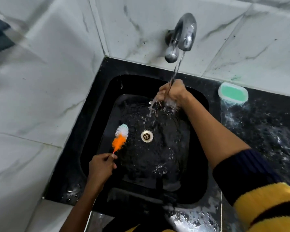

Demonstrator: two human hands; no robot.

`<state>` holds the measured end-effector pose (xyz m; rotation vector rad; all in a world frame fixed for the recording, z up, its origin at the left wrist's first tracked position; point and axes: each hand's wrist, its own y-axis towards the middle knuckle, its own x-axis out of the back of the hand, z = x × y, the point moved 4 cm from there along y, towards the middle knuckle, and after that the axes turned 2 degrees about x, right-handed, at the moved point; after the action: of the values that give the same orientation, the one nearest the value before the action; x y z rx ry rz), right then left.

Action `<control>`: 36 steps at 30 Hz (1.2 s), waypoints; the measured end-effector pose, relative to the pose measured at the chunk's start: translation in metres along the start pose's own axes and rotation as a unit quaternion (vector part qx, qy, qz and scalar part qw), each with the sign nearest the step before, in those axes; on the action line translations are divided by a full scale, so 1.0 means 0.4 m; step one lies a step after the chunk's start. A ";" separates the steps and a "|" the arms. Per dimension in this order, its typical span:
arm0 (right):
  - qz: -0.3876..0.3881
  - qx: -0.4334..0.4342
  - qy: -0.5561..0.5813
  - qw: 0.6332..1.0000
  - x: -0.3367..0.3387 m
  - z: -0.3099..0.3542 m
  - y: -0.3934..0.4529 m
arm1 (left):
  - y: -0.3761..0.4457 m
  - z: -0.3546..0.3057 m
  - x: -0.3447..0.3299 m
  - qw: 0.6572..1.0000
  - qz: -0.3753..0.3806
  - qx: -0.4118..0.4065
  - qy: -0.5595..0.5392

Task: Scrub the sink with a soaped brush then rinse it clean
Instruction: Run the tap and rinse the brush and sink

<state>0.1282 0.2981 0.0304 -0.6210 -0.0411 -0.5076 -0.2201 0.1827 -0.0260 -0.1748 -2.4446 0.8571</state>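
Observation:
The black sink (97,131) is wet, with a metal drain (147,135) in the middle of its floor. My left hand (101,166) grips the thin handle of a brush (121,137) with orange and white bristles; the bristle head rests against the sink's left inner slope. Water runs from the chrome tap (185,32) on the back wall. My right hand (171,92) is under the stream at the back of the basin, fingers curled, and water splashes off it. I cannot tell whether it holds anything.
A green soap bar in a clear dish (233,92) sits on the wet black counter (261,128) to the right of the sink. White marble tiles (40,81) close in the left side and the back. A blue and yellow sleeve (258,190) covers my right forearm.

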 end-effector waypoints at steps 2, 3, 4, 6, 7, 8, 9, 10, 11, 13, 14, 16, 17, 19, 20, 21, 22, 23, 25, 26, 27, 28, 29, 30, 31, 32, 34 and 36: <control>-0.078 0.049 -0.041 0.995 0.045 0.044 0.046 | 0.010 0.001 -0.001 1.000 0.000 0.006 -0.002; -0.114 0.073 -0.041 0.990 0.063 0.070 0.055 | 0.015 0.000 -0.001 1.000 0.001 0.009 -0.003; -0.129 0.096 -0.025 0.987 0.067 0.105 0.052 | 0.018 -0.004 0.000 1.000 0.000 0.011 -0.003; -0.125 0.125 -0.014 0.984 0.048 0.171 0.044 | 0.021 -0.013 0.002 1.000 -0.002 0.011 -0.002; -0.114 0.129 -0.006 0.985 0.033 0.196 0.050 | 0.022 -0.018 0.006 1.000 -0.004 0.010 0.000; -0.103 0.126 0.000 0.987 0.022 0.214 0.057 | 0.021 -0.024 0.008 1.000 -0.005 0.009 0.003; -0.093 0.117 -0.001 0.989 0.011 0.222 0.063 | 0.020 -0.030 0.010 1.000 -0.006 0.008 0.005; -0.085 0.107 -0.007 0.991 0.005 0.226 0.073 | 0.019 -0.036 0.012 1.000 -0.007 0.006 0.005; -0.081 0.095 -0.020 0.992 0.002 0.225 0.087 | 0.020 -0.040 0.013 1.000 -0.008 0.005 0.003; -0.063 0.080 -0.002 0.995 0.002 0.217 0.110 | 0.019 -0.048 0.012 1.000 -0.009 0.009 -0.002; -0.041 0.072 0.042 0.996 -0.005 0.212 0.112 | 0.018 -0.051 0.010 1.000 -0.009 0.011 -0.006; 0.036 0.035 0.206 0.977 -0.025 0.198 0.114 | 0.017 -0.056 0.007 1.000 -0.010 0.012 -0.010; 0.077 0.008 0.290 0.954 -0.030 0.190 0.119 | 0.017 -0.058 0.006 1.000 -0.011 0.012 -0.012; 0.144 -0.004 0.404 0.903 -0.038 0.186 0.112 | 0.017 -0.063 0.003 1.000 -0.009 0.011 -0.021; 0.168 -0.005 0.428 0.888 -0.042 0.182 0.112 | 0.018 -0.066 0.002 1.000 -0.007 0.011 -0.023; 0.189 -0.008 0.442 0.877 -0.044 0.176 0.115 | 0.019 -0.068 0.001 1.000 -0.007 0.009 -0.022; 0.211 -0.011 0.452 0.867 -0.048 0.174 0.111 | 0.019 -0.071 0.002 1.000 -0.008 0.007 -0.020; 0.223 -0.012 0.456 0.861 -0.049 0.172 0.109 | 0.019 -0.072 0.001 1.000 -0.008 0.003 -0.019; 0.248 -0.014 0.467 0.849 -0.049 0.165 0.092 | 0.020 -0.072 0.001 1.000 -0.007 -0.001 -0.017; 0.264 -0.014 0.470 0.842 -0.052 0.157 0.075 | 0.020 -0.071 0.000 1.000 -0.006 -0.003 -0.017; 0.276 -0.018 0.473 0.836 -0.057 0.140 0.062 | 0.021 -0.069 -0.001 1.000 -0.005 -0.004 -0.015; 0.277 -0.027 0.478 0.833 -0.061 0.110 0.051 | 0.022 -0.066 -0.002 1.000 -0.005 -0.003 -0.013; 0.261 -0.043 0.476 0.839 -0.064 0.067 0.043 | 0.024 -0.062 -0.003 1.000 -0.005 -0.002 -0.012; 0.234 -0.069 0.462 0.853 -0.068 0.019 0.036 | 0.025 -0.058 -0.003 1.000 -0.004 -0.002 -0.010; 0.196 -0.103 0.433 0.874 -0.069 -0.037 0.028 | 0.024 -0.055 -0.005 1.000 -0.002 -0.003 -0.006; 0.153 -0.140 0.390 0.897 -0.068 -0.095 0.020 | 0.023 -0.053 -0.007 1.000 0.000 -0.004 -0.002; 0.095 -0.198 0.298 0.929 -0.062 -0.192 -0.014 | 0.021 -0.051 -0.011 1.000 0.002 -0.007 0.004; 0.091 -0.212 0.232 0.945 -0.055 -0.238 -0.050 | 0.020 -0.049 -0.015 1.000 0.003 -0.010 0.006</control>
<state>0.0889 0.2399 -0.0407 -0.9005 0.5810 -0.4754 -0.2050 0.1978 -0.0210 -0.1939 -2.4433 0.8324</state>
